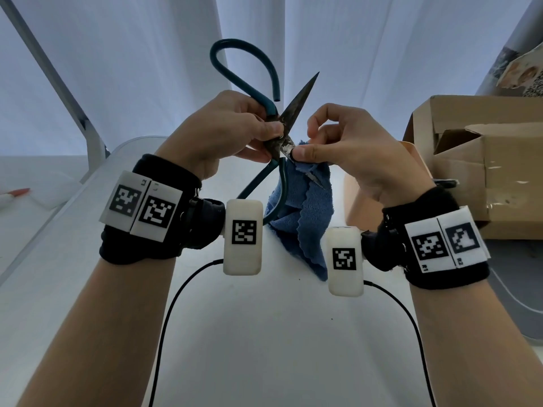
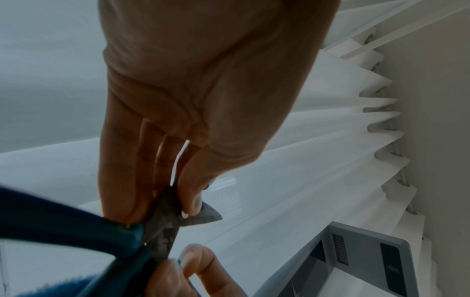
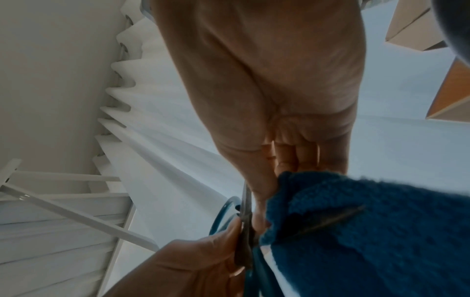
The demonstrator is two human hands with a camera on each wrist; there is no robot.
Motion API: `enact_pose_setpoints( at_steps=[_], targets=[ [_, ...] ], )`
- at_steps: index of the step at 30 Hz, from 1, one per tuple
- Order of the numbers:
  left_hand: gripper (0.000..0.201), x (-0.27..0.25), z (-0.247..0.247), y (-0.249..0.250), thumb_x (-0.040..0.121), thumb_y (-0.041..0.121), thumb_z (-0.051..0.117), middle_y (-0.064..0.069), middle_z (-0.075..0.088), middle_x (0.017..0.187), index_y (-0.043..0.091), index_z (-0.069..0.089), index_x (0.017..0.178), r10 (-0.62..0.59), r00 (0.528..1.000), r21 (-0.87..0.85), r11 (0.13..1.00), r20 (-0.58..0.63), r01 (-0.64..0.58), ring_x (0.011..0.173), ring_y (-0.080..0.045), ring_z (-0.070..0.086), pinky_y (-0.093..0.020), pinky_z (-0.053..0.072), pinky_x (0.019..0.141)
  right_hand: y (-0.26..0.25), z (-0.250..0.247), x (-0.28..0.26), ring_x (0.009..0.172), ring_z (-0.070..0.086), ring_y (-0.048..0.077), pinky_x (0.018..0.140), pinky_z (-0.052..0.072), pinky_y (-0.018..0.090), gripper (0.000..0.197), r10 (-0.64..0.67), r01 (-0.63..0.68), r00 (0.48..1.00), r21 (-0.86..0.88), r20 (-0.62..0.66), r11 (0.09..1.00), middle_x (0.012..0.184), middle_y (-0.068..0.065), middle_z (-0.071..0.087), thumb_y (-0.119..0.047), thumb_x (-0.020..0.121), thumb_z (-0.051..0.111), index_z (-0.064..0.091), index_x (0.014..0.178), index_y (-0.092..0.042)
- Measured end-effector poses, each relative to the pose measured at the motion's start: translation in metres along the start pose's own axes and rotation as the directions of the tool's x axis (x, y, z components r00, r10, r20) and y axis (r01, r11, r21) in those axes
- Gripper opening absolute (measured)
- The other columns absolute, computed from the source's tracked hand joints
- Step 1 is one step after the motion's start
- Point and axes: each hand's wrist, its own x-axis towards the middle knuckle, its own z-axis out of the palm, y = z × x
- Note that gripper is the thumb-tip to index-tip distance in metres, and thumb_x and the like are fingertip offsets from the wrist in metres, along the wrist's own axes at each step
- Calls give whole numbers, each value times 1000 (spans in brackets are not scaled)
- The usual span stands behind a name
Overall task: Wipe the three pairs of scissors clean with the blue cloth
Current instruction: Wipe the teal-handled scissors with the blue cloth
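The left hand gripped the green-handled scissors at the pivot, thumb and fingers curled round the metal where the two dark, stained blades cross. The scissors were held open in the air above the white table: one blade pointed up and away from the pivot, the other ran down from the pivot into the blue cloth. One looped handle arched above the left hand; the other hung below it, beside the cloth.

The right hand, just beside the pivot on the opposite side, pinched a fold of the blue cloth round the lower blade between thumb and fingertips, close to the pivot. In the right wrist view the blade's tip poked out across the cloth. The rest of the cloth hung down from that pinch toward the table.

A cardboard box stood on the table beyond the right hand. White curtains hung behind the scissors.
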Motion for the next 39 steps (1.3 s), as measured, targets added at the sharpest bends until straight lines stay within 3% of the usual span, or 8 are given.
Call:
enact_pose_setpoints(
  at_steps=[6, 12, 19, 23, 27, 31, 34, 39],
  targets=[
    [5, 1, 2, -1, 95, 9, 63, -5, 74, 84, 8, 68, 98, 15, 1000, 5, 1000, -7, -15, 73, -13, 74, -22, 58, 64, 3, 10, -1, 71, 67, 18, 76, 57, 31, 30, -47, 50, 997, 53, -55, 997, 72, 14, 65, -9, 77, 85, 56, 83, -12],
    [7, 1, 3, -3, 96, 8, 62, -9, 74, 87, 5, 67, 98, 7, 999, -22, 1000, 31, -6, 78, -18, 74, -26, 61, 70, 0, -2, -1, 80, 67, 24, 93, 56, 47, 28, 26, -27, 997, 10, 77, 1000, 71, 9, 64, -1, 81, 80, 56, 85, -14],
    [19, 3, 16, -4, 101, 14, 56, -10, 71, 101, 10, 61, 119, 33, 998, 4, 999, 49, -33, 85, -17, 74, -26, 61, 67, 2, -2, -1, 75, 68, 20, 84, 60, 39, 32, 1, -1, 998, 2, -69, 1000, 90, 28, 70, 0, 77, 82, 53, 81, -15],
    [26, 1, 14, -3, 100, 25, 58, -9, 66, 106, 17, 54, 124, 31, 993, 91, 995, 111, -41, 82, -16, 73, -26, 61, 65, 4, 0, 1, 78, 72, 22, 87, 61, 42, 31, -10, 13, 995, 31, -103, 999, 82, 18, 72, 1, 77, 81, 55, 80, -15],
    [28, 1, 14, -6, 96, 20, 65, -9, 63, 108, 15, 53, 121, 58, 991, 78, 995, 124, -68, 76, -18, 74, -26, 59, 63, 4, 0, 1, 78, 71, 24, 88, 60, 43, 30, -17, 20, 995, 36, -99, 999, 84, 23, 70, 2, 77, 81, 57, 81, -14],
    [20, 3, 9, -7, 98, 20, 62, -4, 65, 97, 12, 59, 116, 71, 990, 86, 993, 119, -82, 71, -14, 70, -27, 58, 63, 2, 0, -1, 73, 69, 17, 78, 59, 31, 27, -25, 29, 995, 33, -99, 999, 89, 31, 69, 1, 77, 82, 59, 85, -11],
    [21, 5, 8, -8, 99, 17, 60, 0, 65, 89, 7, 61, 117, 83, 993, 79, 993, 85, -90, 69, -13, 64, -23, 55, 58, 1, -1, -1, 64, 65, 13, 67, 52, 20, 26, -15, 22, 994, 59, -111, 998, 76, 18, 67, -1, 77, 83, 62, 90, -7],
    [19, 6, 11, -8, 98, 12, 60, -5, 63, 88, 3, 63, 114, 93, 995, 31, 995, 26, -94, 71, -14, 61, -22, 54, 59, 1, -4, -1, 64, 66, 14, 66, 52, 21, 29, -17, 26, 993, 78, -118, 997, 69, 7, 68, -5, 75, 86, 63, 93, -6]
  ],
)
